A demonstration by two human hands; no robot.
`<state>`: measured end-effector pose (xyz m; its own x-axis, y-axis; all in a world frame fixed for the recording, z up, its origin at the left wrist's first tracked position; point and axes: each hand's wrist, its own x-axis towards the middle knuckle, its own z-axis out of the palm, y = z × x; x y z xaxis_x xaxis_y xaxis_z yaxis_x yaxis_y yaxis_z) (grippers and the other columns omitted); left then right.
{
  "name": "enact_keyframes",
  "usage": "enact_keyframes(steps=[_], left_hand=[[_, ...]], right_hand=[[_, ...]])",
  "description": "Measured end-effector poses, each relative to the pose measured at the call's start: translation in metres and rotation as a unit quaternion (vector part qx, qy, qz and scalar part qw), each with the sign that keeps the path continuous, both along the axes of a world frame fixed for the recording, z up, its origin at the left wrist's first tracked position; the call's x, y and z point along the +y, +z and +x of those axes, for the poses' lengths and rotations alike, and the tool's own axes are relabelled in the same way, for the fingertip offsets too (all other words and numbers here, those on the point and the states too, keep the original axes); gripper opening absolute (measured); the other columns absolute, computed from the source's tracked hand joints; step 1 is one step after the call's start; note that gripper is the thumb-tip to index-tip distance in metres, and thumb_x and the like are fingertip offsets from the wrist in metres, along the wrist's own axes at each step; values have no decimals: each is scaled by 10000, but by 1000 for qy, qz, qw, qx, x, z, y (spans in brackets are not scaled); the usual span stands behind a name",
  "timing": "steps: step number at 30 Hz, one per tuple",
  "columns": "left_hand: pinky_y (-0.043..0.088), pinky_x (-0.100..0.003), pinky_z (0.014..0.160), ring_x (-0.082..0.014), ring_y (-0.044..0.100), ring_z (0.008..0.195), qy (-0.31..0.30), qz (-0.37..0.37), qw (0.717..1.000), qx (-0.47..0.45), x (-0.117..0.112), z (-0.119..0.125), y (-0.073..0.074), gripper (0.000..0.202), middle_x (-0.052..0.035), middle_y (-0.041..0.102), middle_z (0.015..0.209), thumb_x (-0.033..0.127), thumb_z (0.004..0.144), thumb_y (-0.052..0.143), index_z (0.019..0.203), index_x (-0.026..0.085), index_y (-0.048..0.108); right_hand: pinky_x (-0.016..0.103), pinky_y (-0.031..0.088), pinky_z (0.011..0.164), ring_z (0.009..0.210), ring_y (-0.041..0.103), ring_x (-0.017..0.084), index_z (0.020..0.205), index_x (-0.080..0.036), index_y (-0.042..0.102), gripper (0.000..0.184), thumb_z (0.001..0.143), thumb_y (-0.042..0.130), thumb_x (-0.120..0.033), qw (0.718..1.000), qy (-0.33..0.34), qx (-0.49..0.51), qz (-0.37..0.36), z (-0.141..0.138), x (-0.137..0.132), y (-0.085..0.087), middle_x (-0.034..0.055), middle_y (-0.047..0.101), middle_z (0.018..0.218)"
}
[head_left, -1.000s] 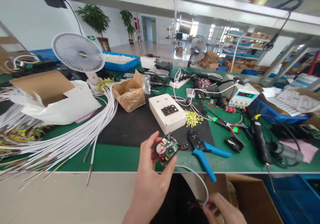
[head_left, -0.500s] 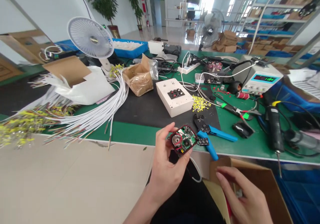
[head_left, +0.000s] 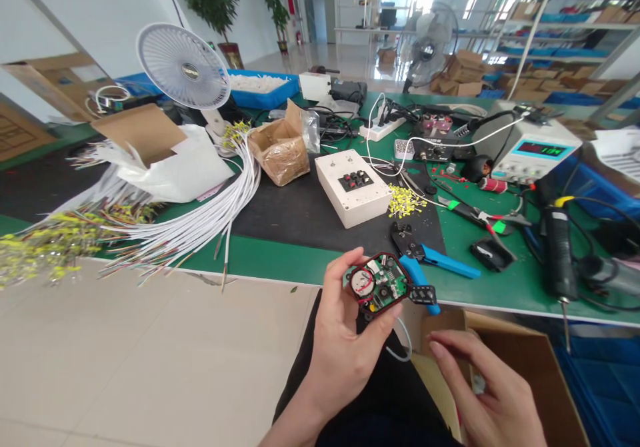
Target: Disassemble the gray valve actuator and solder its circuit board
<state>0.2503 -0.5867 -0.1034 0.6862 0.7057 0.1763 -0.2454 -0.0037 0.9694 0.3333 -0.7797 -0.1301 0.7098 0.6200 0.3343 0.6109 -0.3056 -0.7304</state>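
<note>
My left hand (head_left: 345, 340) grips a small dark housing (head_left: 369, 312) by its edges, thumb below and fingers behind. Its open side faces up and shows a green circuit board (head_left: 395, 279) with a round pale part and red wires on it. A black hinged piece (head_left: 423, 294) sticks out on the right side. From underneath, a thin grey cable (head_left: 407, 347) hangs in a loop. Lower right, my right hand (head_left: 487, 380) is apart from the housing, over a cardboard box (head_left: 540, 367). Its thumb and forefinger tips are pinched together; anything between them is too small to make out.
Blue-handled crimping pliers (head_left: 445, 260) lie just beyond the housing. Behind are a white switch box (head_left: 350, 197) and yellow-tipped parts (head_left: 405, 200). White cable bundles (head_left: 200, 227) spread on the left. At right are a soldering iron (head_left: 557, 254) and a power supply (head_left: 530, 147).
My left hand has brought the housing slightly closer and to the right in view, and its face shows larger. My right hand keeps nearly the same pinched pose. The view has shifted slightly.
</note>
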Motion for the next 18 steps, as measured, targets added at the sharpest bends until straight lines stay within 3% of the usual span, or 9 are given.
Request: enact_keyframes(steps=[8,14,18], left_hand=[[605,-254,976,-164,695,1124,-14,-16,1000,-21,2,0,5,625,-43,621,1306,179,870,794,1407,329,512],[600,-311,985,-200,635,1185,19,91,996,-5,3,-2,4,581,-62,520,1338,190,845,794,1359,343,570],[617,-299,906,-194,639,1101,8,124,992,11,4,-2,9,560,-62,511,1259,169,810,791,1321,319,618]], right_hand=[[168,591,800,885,740,160,1107,-255,697,116,1020,649,-315,1000,-3,-3,-4,-2,-4,-3,0,735,1025],[160,596,779,869,745,161,1088,-259,708,115,1007,659,-324,1000,-3,-3,-1,-4,-1,-3,-4,738,1005],[170,602,766,861,745,168,1096,-268,707,122,1013,647,-335,1000,-1,3,3,-5,0,-5,-7,739,1005]])
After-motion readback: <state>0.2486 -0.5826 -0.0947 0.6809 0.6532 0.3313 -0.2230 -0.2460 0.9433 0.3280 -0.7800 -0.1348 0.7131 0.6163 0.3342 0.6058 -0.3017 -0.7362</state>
